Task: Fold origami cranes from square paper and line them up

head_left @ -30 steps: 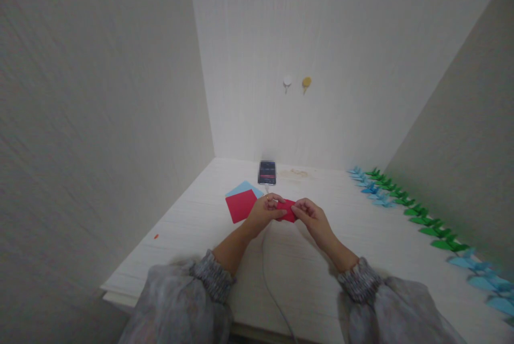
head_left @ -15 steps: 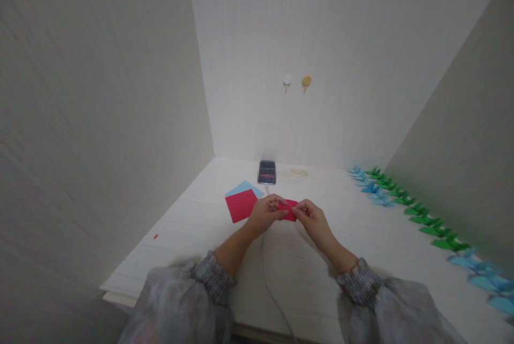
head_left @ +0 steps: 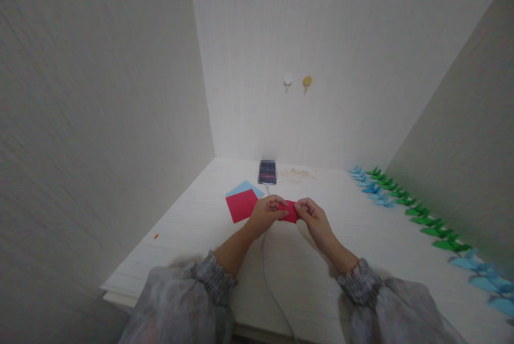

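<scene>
Between my hands, above the white table, is a small folded piece of red paper (head_left: 288, 212). My left hand (head_left: 265, 214) pinches its left side between thumb and fingers. At the right edge of the paper, my right hand (head_left: 312, 214) holds it between thumb and forefinger. Left of my left hand lies a flat red paper sheet (head_left: 241, 206), partly over a light blue sheet (head_left: 246, 187). My left fingers cover part of the folded paper, so its exact folds are hard to make out.
A phone (head_left: 267, 172) stands at the back, its cable (head_left: 270, 289) running toward the table's front edge. Rows of green paper cranes (head_left: 417, 210) and blue paper cranes (head_left: 377, 194) line the right side. Two hooks (head_left: 307, 82) hang on the back wall. A small orange scrap (head_left: 156, 236) lies left.
My right thumb and forefinger have shifted slightly up along the right edge of the folded red paper. My left hand keeps nearly the same place.
</scene>
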Motion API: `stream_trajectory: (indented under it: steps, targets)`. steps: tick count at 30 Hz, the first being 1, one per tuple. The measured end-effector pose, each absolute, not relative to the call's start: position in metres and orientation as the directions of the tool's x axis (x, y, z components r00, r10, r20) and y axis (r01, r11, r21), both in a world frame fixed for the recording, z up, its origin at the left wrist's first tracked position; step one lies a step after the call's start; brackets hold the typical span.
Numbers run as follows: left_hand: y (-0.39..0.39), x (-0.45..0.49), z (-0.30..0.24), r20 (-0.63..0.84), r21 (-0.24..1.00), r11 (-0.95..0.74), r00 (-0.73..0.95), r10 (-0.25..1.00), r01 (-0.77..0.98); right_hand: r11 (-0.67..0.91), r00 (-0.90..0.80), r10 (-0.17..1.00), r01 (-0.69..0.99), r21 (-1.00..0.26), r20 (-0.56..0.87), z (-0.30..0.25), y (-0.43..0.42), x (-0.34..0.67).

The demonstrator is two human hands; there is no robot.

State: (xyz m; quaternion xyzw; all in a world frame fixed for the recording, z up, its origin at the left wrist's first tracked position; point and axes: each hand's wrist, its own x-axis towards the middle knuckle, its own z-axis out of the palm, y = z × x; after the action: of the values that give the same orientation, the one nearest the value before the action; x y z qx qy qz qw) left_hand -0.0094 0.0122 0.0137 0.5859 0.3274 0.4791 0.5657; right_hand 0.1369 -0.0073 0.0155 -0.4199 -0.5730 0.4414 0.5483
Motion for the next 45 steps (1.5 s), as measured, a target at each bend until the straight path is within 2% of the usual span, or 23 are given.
stream_trajectory:
  steps: [6,13,18,26,34,41,45]
  targets:
    - [0.014,-0.008,0.009,0.17,0.969,-0.085,0.379,0.91,-0.23,0.255,-0.049,0.965,-0.043,-0.966,0.257,0.012,-0.006,0.134]
    - [0.011,-0.01,0.015,0.148,0.964,-0.03,0.439,0.886,-0.264,0.171,-0.103,0.976,-0.184,-0.968,0.192,0.017,-0.007,0.136]
    - [0.011,-0.014,0.014,0.095,0.957,0.06,0.504,0.858,-0.283,0.129,-0.074,0.987,-0.172,-0.977,0.143,0.018,-0.006,0.139]
    - [0.012,-0.018,0.01,0.098,0.938,0.122,0.586,0.804,-0.324,0.114,-0.093,0.987,-0.153,-0.982,0.129,0.016,-0.002,0.144]
    - [0.011,-0.018,0.014,0.092,0.923,0.15,0.584,0.806,-0.353,0.125,-0.108,0.984,-0.149,-0.981,0.142,0.017,-0.002,0.147]
    - [0.009,-0.013,0.01,0.003,0.969,0.134,0.551,0.835,-0.209,0.136,-0.129,0.98,-0.107,-0.985,0.15,0.018,-0.007,0.139]
    - [0.01,-0.011,0.01,0.047,0.964,0.091,0.499,0.865,-0.249,0.123,-0.131,0.982,-0.084,-0.989,0.134,0.017,-0.008,0.136]
